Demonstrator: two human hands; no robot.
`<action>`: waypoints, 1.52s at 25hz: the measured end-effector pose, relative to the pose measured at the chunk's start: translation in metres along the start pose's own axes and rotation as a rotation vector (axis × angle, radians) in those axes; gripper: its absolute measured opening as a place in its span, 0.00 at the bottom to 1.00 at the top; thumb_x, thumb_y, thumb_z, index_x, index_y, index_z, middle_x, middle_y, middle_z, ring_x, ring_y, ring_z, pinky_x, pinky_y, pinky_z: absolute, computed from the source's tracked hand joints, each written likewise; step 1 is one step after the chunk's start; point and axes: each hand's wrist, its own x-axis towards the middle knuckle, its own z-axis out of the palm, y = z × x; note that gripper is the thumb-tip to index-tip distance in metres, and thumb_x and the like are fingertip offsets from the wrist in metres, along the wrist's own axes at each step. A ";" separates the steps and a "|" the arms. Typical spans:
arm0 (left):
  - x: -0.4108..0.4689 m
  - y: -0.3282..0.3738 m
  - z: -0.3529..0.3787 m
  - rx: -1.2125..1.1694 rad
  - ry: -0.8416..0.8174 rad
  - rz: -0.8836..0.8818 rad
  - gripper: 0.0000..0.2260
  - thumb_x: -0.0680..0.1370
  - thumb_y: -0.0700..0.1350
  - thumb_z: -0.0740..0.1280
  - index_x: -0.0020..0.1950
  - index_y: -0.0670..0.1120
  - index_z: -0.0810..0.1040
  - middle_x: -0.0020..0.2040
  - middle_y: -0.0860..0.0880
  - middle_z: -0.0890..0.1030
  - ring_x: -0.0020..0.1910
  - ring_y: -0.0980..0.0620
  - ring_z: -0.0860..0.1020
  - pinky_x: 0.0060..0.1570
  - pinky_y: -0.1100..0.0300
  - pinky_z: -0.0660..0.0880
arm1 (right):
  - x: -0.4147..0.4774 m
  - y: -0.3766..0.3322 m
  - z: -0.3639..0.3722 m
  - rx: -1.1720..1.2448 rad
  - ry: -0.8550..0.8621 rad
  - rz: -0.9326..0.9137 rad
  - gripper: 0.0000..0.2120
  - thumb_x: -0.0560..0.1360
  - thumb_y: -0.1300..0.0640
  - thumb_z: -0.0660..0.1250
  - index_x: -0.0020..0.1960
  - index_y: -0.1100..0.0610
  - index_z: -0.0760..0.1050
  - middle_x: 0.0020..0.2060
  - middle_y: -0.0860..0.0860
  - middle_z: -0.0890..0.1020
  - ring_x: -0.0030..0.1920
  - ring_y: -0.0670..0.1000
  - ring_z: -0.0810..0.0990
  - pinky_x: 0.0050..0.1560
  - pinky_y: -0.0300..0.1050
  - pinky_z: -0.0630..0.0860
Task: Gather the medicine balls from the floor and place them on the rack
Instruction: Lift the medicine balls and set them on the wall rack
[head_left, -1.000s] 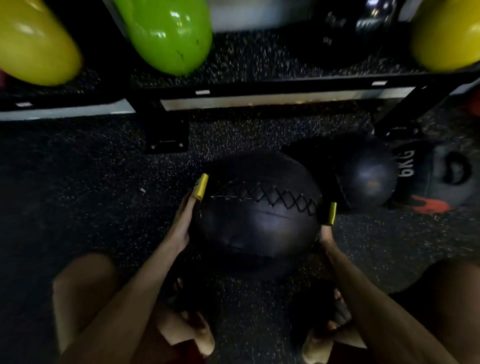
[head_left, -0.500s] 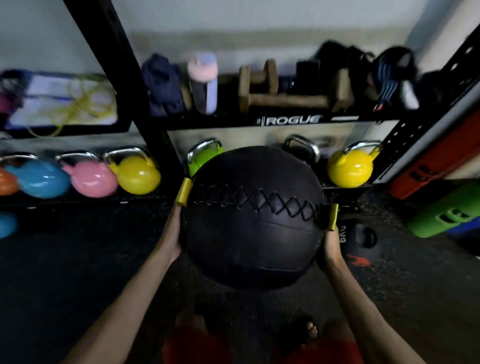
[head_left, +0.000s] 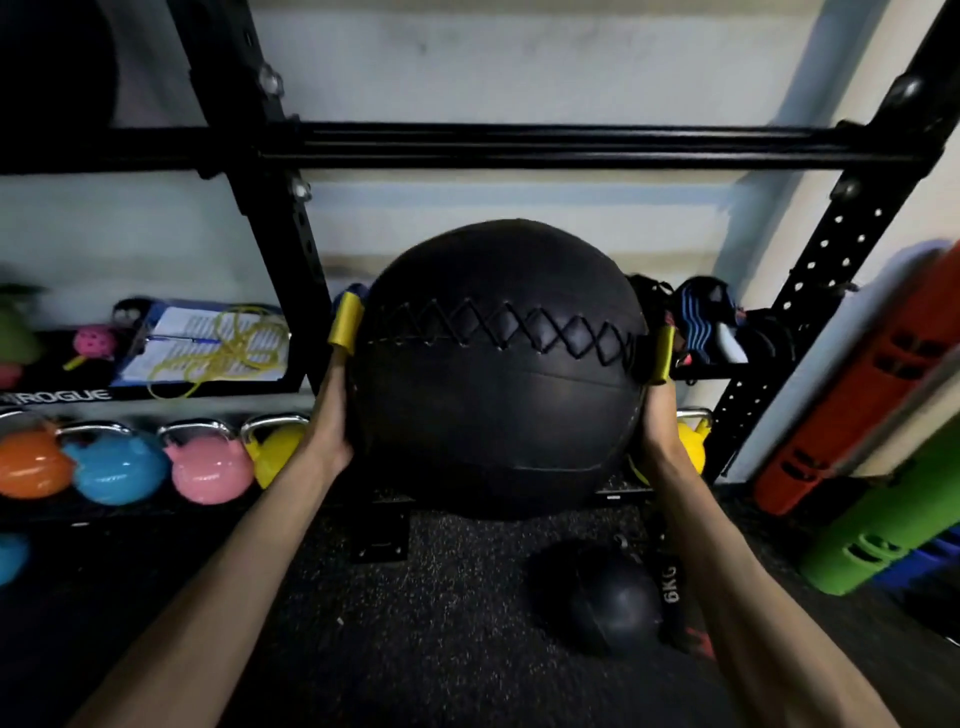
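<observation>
A large black medicine ball (head_left: 493, 395) with a zigzag laced seam is up at chest height in front of the black rack (head_left: 519, 145). My left hand (head_left: 332, 415) holds its left side and my right hand (head_left: 657, 421) holds its right side; both thumbs wear yellow tape and lie along the ball, and the fingers are hidden behind it. A smaller black medicine ball (head_left: 608, 597) lies on the floor below right. Beside it lies another dark ball marked 6KG (head_left: 672, 587), partly hidden by my right forearm.
Coloured kettlebells (head_left: 208, 467) line the low shelf at left, and a yellow one (head_left: 691, 441) shows behind my right hand. A clipboard and a yellow rope (head_left: 218, 348) lie on the shelf above. Red and green foam rollers (head_left: 883, 467) lean at the right. The floor is dark speckled rubber.
Both hands lifted the large ball off the floor to chest height in front of the rack. The view rose from the floor to the rack's upper bars.
</observation>
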 end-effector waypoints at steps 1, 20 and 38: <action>0.005 0.005 0.001 0.022 0.021 0.013 0.22 0.82 0.60 0.55 0.62 0.47 0.80 0.53 0.49 0.86 0.52 0.53 0.84 0.45 0.61 0.81 | 0.004 -0.008 0.003 0.062 -0.023 -0.015 0.29 0.75 0.28 0.59 0.67 0.46 0.77 0.65 0.49 0.80 0.68 0.53 0.75 0.70 0.58 0.70; 0.089 0.272 0.107 -0.041 -0.105 0.478 0.23 0.78 0.63 0.64 0.67 0.51 0.78 0.61 0.50 0.83 0.59 0.49 0.82 0.57 0.54 0.79 | 0.093 -0.278 0.118 0.168 -0.185 -0.631 0.24 0.79 0.42 0.61 0.73 0.49 0.70 0.68 0.44 0.76 0.69 0.42 0.73 0.73 0.50 0.67; 0.173 0.285 0.105 0.579 0.242 1.269 0.26 0.80 0.57 0.61 0.76 0.49 0.66 0.75 0.53 0.67 0.74 0.58 0.65 0.76 0.53 0.61 | 0.193 -0.301 0.241 -0.135 -0.064 -0.672 0.26 0.82 0.37 0.53 0.73 0.52 0.69 0.69 0.48 0.75 0.69 0.50 0.72 0.70 0.47 0.67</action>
